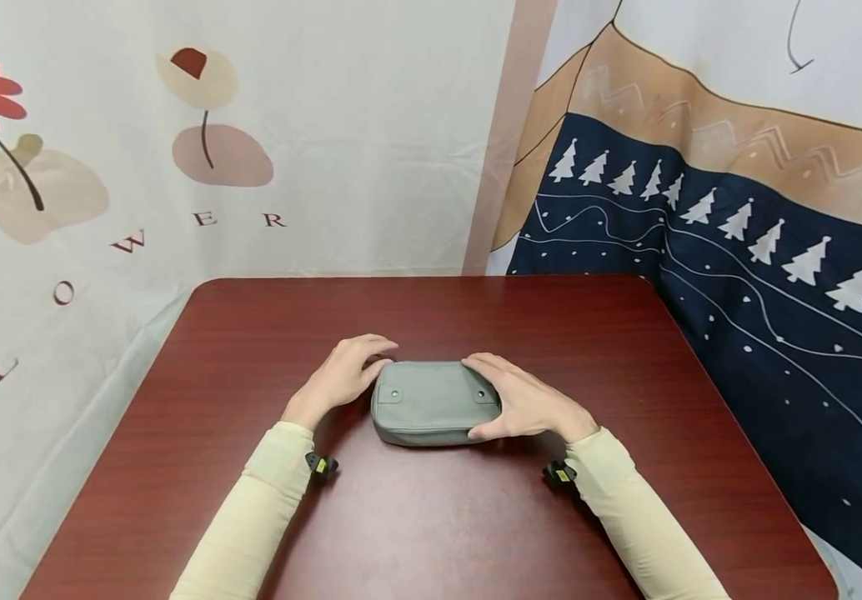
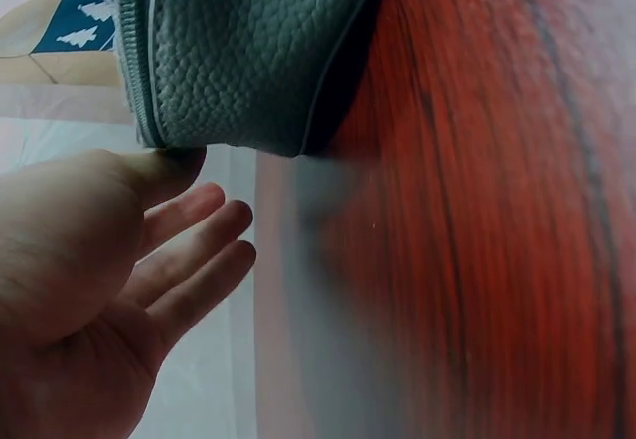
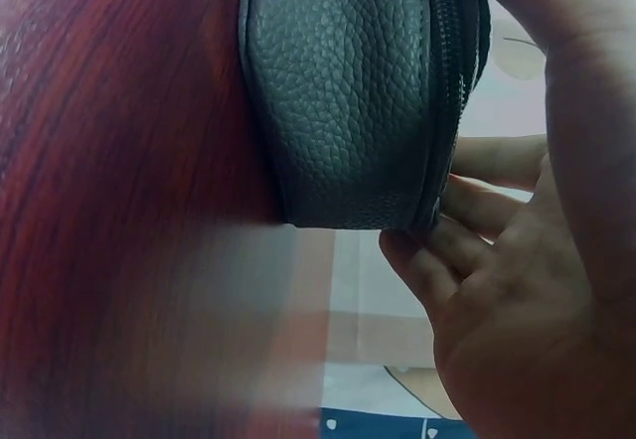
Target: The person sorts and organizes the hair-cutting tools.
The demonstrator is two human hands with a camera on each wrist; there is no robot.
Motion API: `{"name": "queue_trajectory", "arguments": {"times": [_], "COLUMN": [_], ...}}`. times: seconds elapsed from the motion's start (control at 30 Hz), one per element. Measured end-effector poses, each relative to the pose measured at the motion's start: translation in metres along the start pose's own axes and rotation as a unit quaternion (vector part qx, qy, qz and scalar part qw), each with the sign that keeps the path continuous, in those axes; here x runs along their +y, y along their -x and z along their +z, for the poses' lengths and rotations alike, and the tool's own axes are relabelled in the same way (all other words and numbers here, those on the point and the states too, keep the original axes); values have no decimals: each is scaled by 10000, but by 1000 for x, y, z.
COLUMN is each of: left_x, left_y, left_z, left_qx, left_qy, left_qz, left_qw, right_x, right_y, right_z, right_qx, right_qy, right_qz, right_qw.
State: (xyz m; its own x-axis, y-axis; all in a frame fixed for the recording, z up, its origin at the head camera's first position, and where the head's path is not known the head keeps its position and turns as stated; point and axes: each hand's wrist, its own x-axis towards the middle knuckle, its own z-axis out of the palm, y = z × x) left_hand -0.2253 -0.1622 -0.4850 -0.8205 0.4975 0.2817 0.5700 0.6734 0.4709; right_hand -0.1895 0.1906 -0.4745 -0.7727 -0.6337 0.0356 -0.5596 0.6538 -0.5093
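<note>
A grey-green pebbled-leather zip pouch [image 1: 434, 400] lies on the table, with a small metal stud near each end of its top. My right hand [image 1: 524, 400] grips its right end, thumb at the near side and fingers over the far corner. In the right wrist view, the fingers of that hand [image 3: 527, 260] reach behind the zipper edge [image 3: 449, 91]. At the far left corner is my left hand [image 1: 344, 371], its thumb against the pouch and its other fingers extended past it. The left wrist view shows the thumb [image 2: 164, 171] at the zipper's end [image 2: 134, 72].
The dark red wooden table [image 1: 431, 517] has rounded corners. Behind it hangs a pale curtain [image 1: 371, 125] with flower prints, and to the right a navy cloth [image 1: 761, 317] with white trees. Dark wrist devices [image 1: 322, 465] sit at both cream sleeves [image 1: 251, 508].
</note>
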Motion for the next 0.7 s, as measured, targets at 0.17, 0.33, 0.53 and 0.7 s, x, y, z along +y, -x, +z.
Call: {"name": "queue_trajectory", "arguments": {"times": [0.17,0.33,0.53,0.7], "left_x": [0,0,3,7], "left_y": [14,28,30,30], "left_z": [-6,-9,-11,-12], "left_qx": [219,694,1112,1304], "left_qy": [33,-35,-121,-232], "left_qz": [-281,-503,-468,-290], "left_qw": [9994,9963,9926,9908], "right_x": [1,1,3,5], "right_y": [1,2,7,11], "right_z": [2,4,2,-2], "right_qx": [11,-7,78,98], "right_qy": [38,127,209,257], "right_qz": [-29,-33,-35,-94], "right_qw": [10000,9999,9997,9996]}}
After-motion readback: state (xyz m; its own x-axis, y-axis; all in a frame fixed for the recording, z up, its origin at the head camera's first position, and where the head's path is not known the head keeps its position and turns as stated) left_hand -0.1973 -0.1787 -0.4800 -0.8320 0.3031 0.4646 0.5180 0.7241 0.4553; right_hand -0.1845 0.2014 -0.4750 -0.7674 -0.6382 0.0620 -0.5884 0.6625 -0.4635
